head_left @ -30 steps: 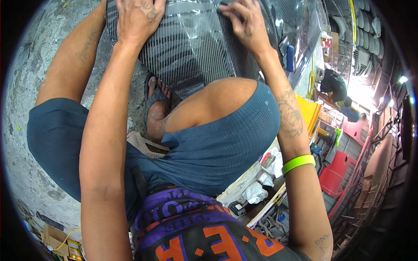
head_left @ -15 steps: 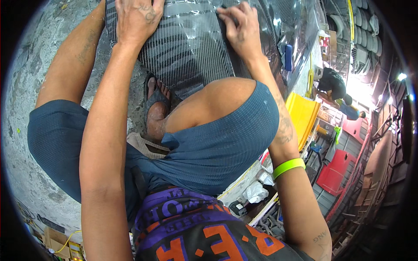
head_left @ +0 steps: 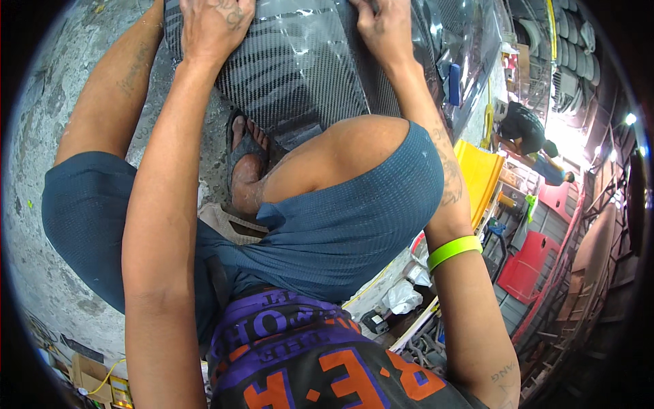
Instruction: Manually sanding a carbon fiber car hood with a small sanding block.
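Dark woven carbon-fibre cloth [head_left: 293, 75] drapes over a curved form between my legs. Shiny, wrinkled clear film [head_left: 317, 34] appears to lie over part of it. At the cloth's upper left rests my left hand [head_left: 216, 31], its back toward me and its fingers cut off by the top edge. My right hand [head_left: 385, 31] is on the upper right of the same surface; its thumb bends inward, while the fingertips run out of the picture. Whether either hand grips the cloth is hidden.
A blue block-shaped thing [head_left: 454, 84] lies on the film at the right. Beyond my right arm stand a yellow panel [head_left: 477, 178], red panels [head_left: 528, 267] and a person in dark clothes [head_left: 521, 126]. My sandalled foot [head_left: 246, 146] is close to the cloth's lower edge.
My right hand has moved up and slightly right along the surface, so its fingers have left the picture. My left hand has hardly moved.
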### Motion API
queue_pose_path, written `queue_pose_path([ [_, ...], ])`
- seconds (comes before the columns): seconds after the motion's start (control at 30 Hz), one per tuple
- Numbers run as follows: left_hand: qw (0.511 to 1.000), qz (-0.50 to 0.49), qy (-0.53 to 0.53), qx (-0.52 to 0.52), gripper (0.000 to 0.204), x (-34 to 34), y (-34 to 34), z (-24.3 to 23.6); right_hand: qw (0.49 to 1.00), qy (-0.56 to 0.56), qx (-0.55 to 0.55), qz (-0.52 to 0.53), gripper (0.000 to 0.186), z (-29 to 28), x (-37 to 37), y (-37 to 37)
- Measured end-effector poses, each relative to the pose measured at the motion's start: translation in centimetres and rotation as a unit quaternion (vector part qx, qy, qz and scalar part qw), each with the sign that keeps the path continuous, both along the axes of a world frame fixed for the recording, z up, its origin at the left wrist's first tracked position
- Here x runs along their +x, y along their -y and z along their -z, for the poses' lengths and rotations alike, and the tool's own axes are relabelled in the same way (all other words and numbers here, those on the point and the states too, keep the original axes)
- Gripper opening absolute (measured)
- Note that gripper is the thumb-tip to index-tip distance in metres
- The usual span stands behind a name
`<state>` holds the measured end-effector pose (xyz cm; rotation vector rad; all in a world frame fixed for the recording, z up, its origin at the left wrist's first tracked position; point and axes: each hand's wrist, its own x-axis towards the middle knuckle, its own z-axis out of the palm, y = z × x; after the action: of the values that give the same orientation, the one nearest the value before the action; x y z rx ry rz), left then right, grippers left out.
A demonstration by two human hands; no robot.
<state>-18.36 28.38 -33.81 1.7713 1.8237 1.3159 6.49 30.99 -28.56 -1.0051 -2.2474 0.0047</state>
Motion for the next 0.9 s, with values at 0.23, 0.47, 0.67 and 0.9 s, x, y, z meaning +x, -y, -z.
queue_pose_path([
  [0.23,1.0,-0.001,-0.011,-0.019,0.043,0.7,-0.2,-0.7,0.996,-0.042,0.033,-0.065,0.006,-0.7,-0.6,-0.7],
  [0.47,1.0,-0.017,-0.016,-0.013,0.044,-0.3,-0.3,-0.3,0.984,0.132,-0.119,0.032,0.011,-2.3,-0.3,1.4],
  [0.67,1.0,-0.004,0.001,0.013,0.044,-0.1,-0.1,0.3,0.988,0.127,-0.076,0.03,0.014,-1.4,0.8,0.6],
  [0.9,1.0,-0.016,-0.017,0.008,0.045,0.0,-0.4,0.0,0.993,0.119,0.001,-0.022,0.014,-1.2,0.3,-2.0],
])
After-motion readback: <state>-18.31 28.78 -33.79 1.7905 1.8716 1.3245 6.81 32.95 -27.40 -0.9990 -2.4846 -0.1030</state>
